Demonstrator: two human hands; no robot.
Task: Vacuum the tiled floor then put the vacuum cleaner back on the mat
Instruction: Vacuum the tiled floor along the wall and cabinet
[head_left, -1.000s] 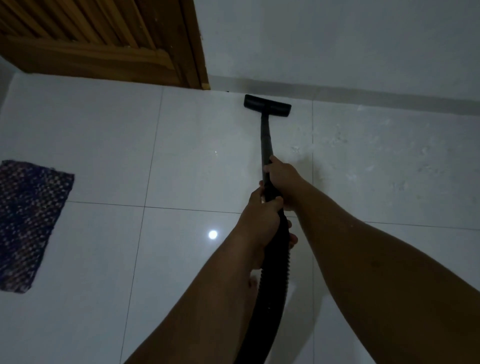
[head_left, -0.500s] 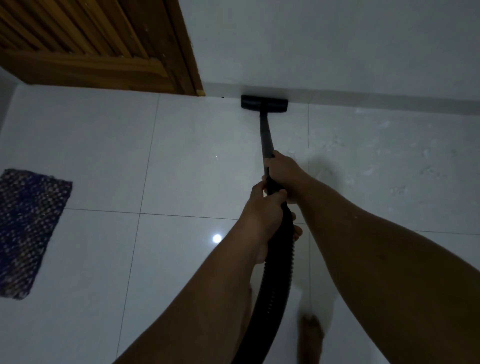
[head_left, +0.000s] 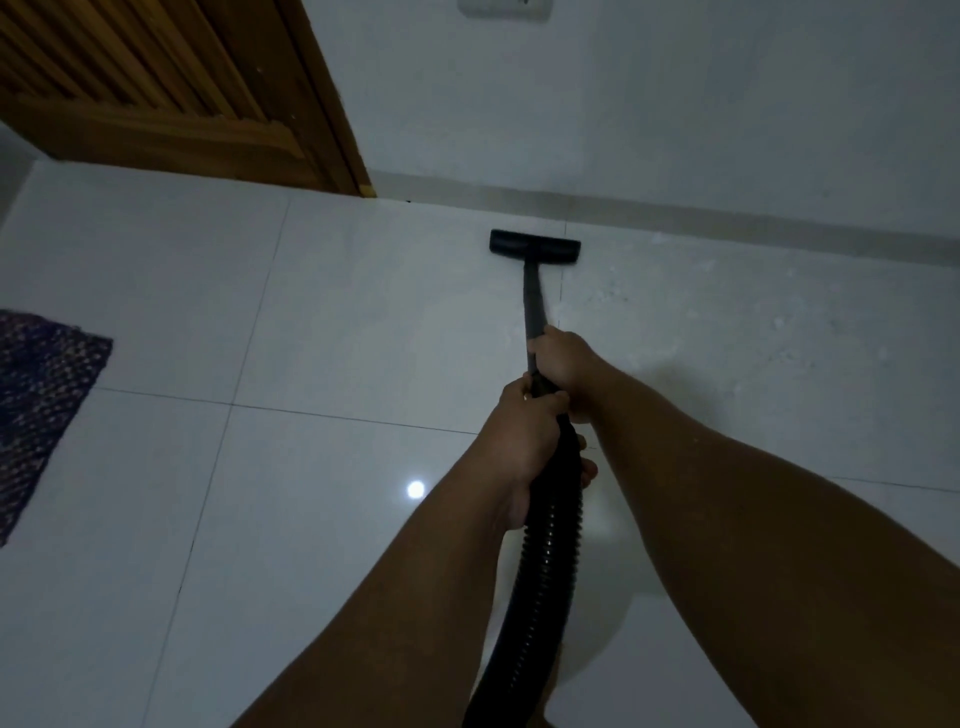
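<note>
Both hands are wrapped tight around the vacuum: the right hand (head_left: 563, 364) grips the black wand (head_left: 532, 306) farther out, and the left hand (head_left: 524, 441) just behind it clasps the top of the ribbed hose (head_left: 545, 561), which runs back between the forearms. The wand slopes down to the flat floor head (head_left: 535, 248), resting on the white tiled floor (head_left: 363, 322) near the far skirting. A dark woven mat (head_left: 36, 395) lies well apart at the left edge, below a wooden door (head_left: 171, 88).

Dim, bluish, grainy view (wide-angle bend at the edges), one small lamp glare (head_left: 415, 489) on glossy tiled floor (head_left: 332, 332).
</note>
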